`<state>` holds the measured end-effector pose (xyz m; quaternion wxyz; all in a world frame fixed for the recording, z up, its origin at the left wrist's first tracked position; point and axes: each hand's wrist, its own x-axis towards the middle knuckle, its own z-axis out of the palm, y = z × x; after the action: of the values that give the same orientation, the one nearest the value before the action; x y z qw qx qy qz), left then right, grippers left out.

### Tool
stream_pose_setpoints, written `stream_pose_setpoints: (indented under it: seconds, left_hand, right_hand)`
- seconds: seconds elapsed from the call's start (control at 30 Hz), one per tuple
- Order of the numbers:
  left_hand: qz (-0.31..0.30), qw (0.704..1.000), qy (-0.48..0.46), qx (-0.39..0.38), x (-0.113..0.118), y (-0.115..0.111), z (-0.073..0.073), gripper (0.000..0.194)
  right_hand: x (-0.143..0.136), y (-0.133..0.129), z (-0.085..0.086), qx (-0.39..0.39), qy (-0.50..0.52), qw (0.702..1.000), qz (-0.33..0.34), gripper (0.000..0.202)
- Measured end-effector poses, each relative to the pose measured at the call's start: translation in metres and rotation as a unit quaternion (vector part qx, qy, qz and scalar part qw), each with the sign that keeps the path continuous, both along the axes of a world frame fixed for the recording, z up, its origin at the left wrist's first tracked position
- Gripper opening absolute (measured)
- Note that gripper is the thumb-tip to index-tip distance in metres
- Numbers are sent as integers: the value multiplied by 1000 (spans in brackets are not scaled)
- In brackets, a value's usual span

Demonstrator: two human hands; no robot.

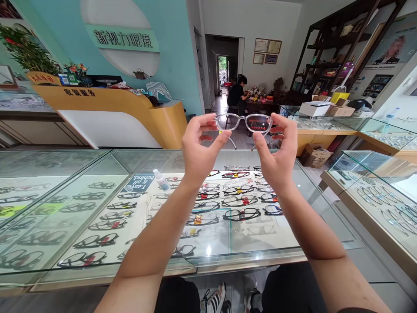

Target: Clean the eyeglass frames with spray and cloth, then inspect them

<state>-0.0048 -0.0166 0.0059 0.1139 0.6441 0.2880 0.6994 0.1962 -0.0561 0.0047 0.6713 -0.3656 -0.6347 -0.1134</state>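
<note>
1. Left hand (200,150) and right hand (276,161) are pinching glasses (242,118) at opposite ends, 12 o'clock; desk (286,239) is lying below, 6 o'clock.
2. Thumbs (224,137) are pressing near lenses (228,122): smudge risk.
3. Uneven pinching could be causing a drop.

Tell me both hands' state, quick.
Left hand: closed on one side of the clear glasses.
Right hand: closed on their other side.

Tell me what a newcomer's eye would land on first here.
Probably the clear-framed glasses, held up at centre between the left hand and right hand. Next, perhaps, the long glass display case below, with its rows of dark-framed glasses, then the curved yellow-orange counter at back left, before the teal wall.
</note>
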Motion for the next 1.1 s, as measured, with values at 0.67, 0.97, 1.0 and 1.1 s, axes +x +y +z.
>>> stream_pose_setpoints:
  seconds: [0.67, 0.97, 1.0, 1.1]
  left_hand:
    - [88, 988, 3, 126, 3, 4, -4, 57]
    - [162, 973, 22, 163, 7, -13, 1, 56]
    - [167, 974, 25, 152, 6, -14, 1, 58]
    - [155, 978, 28, 137, 5, -12, -1, 62]
  right_hand:
    - [2, -1, 0, -34, -13, 999, 28, 52]
    - [5, 6, -3, -69, -13, 996, 56, 53]
    - [5, 7, -4, -73, -14, 996, 58, 53]
    - [4, 8, -5, -74, -13, 995, 63, 53]
